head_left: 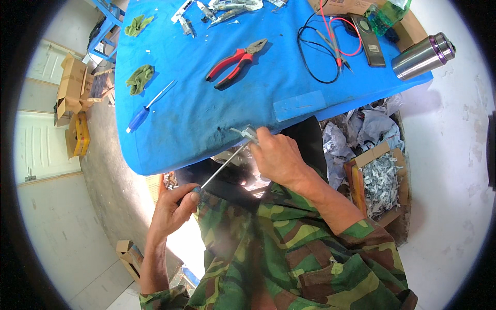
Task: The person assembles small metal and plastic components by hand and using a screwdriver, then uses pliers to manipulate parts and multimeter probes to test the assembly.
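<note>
My left hand (174, 209) is closed round the handle of a screwdriver (223, 167), just below the table's near edge. A little blue of the handle shows by the thumb; the fingers hide the rest. Its long metal shaft slants up and right to a small grey-white part (247, 133), which my right hand (281, 159) grips at the table's front edge. Thin pieces stick out of that part to the left; its kind is too small to tell. Whether the screwdriver's tip sits in the part or against it, I cannot tell.
On the blue-covered table (191, 113) lie red-handled pliers (236, 63), a blue-handled screwdriver (150, 107), green cloths (139, 79), grey parts (227, 10) and a meter (368, 41) with leads. A steel flask (421, 57) lies at right. Below, a carton (382, 183) holds grey-white scraps.
</note>
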`<state>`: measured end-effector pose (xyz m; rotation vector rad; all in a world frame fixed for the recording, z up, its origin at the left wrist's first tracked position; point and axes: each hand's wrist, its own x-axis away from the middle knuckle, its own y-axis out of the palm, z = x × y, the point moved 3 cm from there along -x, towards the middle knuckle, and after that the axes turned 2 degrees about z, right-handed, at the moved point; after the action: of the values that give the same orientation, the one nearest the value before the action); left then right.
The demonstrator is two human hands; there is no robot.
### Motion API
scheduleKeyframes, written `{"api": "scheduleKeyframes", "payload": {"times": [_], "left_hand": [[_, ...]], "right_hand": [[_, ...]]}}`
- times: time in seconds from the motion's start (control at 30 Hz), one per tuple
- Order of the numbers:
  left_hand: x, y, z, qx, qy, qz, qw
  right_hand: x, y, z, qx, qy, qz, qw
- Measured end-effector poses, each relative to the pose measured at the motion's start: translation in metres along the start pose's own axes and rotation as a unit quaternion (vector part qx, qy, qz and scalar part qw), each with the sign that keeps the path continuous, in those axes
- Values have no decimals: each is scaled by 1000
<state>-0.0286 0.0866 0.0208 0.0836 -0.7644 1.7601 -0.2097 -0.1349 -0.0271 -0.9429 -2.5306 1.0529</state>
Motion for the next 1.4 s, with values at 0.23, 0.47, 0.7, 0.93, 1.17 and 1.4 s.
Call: {"api": "scheduleKeyframes", "payload": {"times": [0.23,0.47,0.7,0.93,1.17,1.4], "left_hand": [[-4,12,-6,-92,115,83,986],[7,5,24,-245,144,121,951],[10,9,31,-207,101,127,965],[18,9,39,-241,86,104,961],[17,14,48,-286,102,111,946],[-10,5,10,-205,169,88,960]], "right_hand": [[-2,-4,0,5,13,-8,1000],[-1,-4,3,-108,83,-47,990],[19,-11,14,-155,63,20,986],[17,-13,10,-119,-1,77,990],[11,-14,14,-117,-1,40,992],[3,-10,31,-255,42,-31,965]]}}
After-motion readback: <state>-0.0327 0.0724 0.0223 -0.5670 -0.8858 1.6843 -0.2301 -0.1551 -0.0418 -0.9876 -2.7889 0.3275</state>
